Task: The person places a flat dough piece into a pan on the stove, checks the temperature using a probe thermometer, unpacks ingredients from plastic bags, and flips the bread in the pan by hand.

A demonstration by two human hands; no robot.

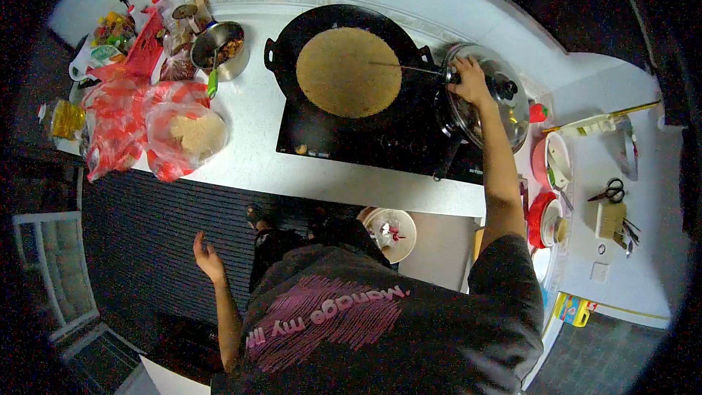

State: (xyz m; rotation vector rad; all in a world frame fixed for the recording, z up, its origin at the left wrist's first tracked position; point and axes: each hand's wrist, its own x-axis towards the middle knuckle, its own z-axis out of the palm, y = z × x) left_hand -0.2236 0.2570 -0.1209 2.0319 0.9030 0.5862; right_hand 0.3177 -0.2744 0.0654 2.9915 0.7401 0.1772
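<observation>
In the head view, my right hand (470,82) is closed around the dark handle end of a long, thin-shafted metal utensil (417,69). Its far end disappears into a tan, grainy layer (347,77), so I cannot tell its kind. That layer fills the bottom of a black wok (292,33) on the dark cooktop (314,139). Just under my right forearm is a pan with a glass lid (504,128), its black handle sticking out toward the front edge. My left hand (208,257) hangs in the air away from the counter, fingers apart, holding nothing.
Left of the wok stand a metal pot (232,66) with a green-handled tool and several red-and-white plastic bags (121,121). An oil bottle (67,118) is at the far left. Pink and red bowls (540,161) line the right side. A waste bin (402,252) stands below the counter.
</observation>
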